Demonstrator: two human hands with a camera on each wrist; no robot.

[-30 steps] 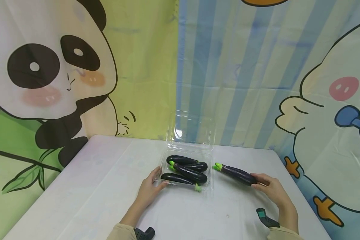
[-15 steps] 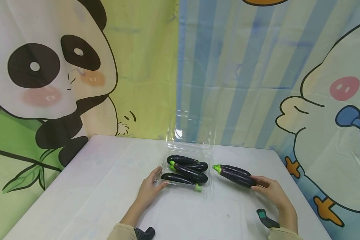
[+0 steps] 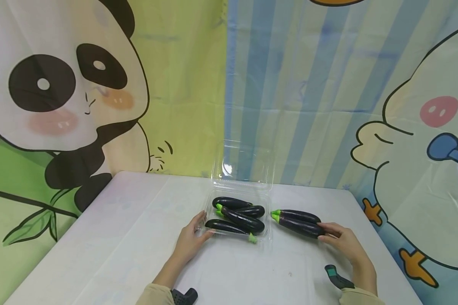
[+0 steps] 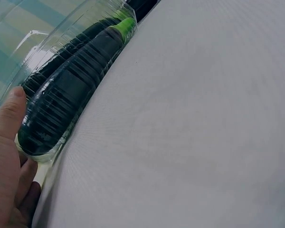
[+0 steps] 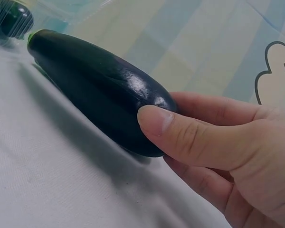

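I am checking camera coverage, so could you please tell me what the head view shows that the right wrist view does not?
Only the head view shows the left hand resting against the clear plastic box with its open lid, the eggplants inside, a second eggplant on the white table, and the panda backdrop. Only the right wrist view shows the thumb pressed on the rounded end. Both show the right hand gripping the held eggplant.
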